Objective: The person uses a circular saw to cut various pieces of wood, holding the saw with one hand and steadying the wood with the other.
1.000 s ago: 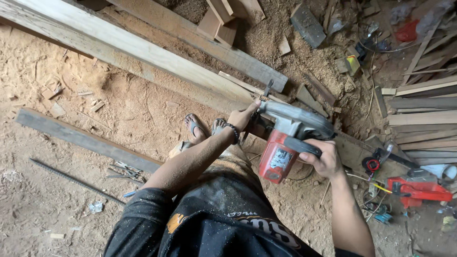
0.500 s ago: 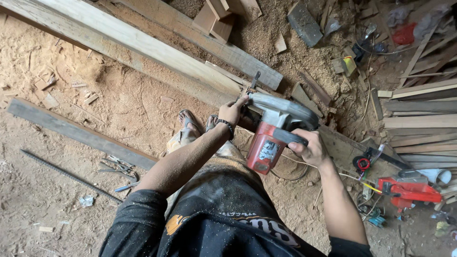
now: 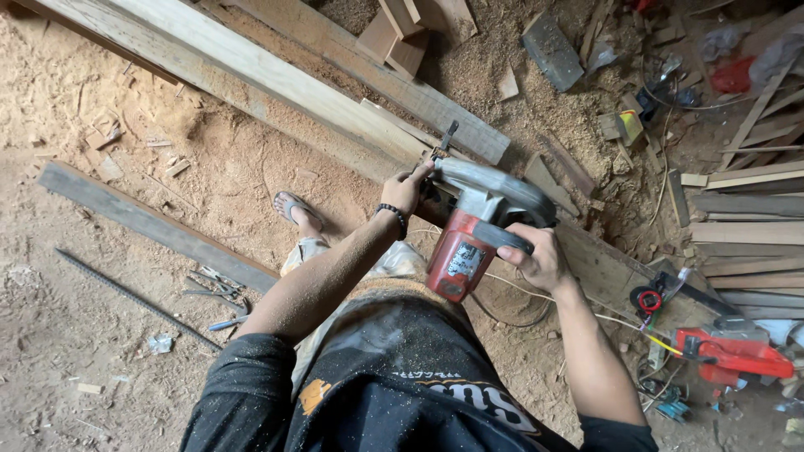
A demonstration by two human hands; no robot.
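Both hands hold the red circular saw (image 3: 469, 243), right hand (image 3: 536, 259) gripping its handle, left hand (image 3: 408, 191) at its front, over the uncut long plank (image 3: 251, 75).

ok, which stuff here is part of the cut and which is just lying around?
In use:
- red power saw
- right hand on its handle
- left hand at its front
- long pale plank beneath it

Lying about:
- grey plank
- pliers
- metal rod
- red tool
- wood offcuts

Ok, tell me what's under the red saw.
Under the saw, the end of a long plank shows, on sawdust. The blade and cut line are hidden by its body and the left hand.
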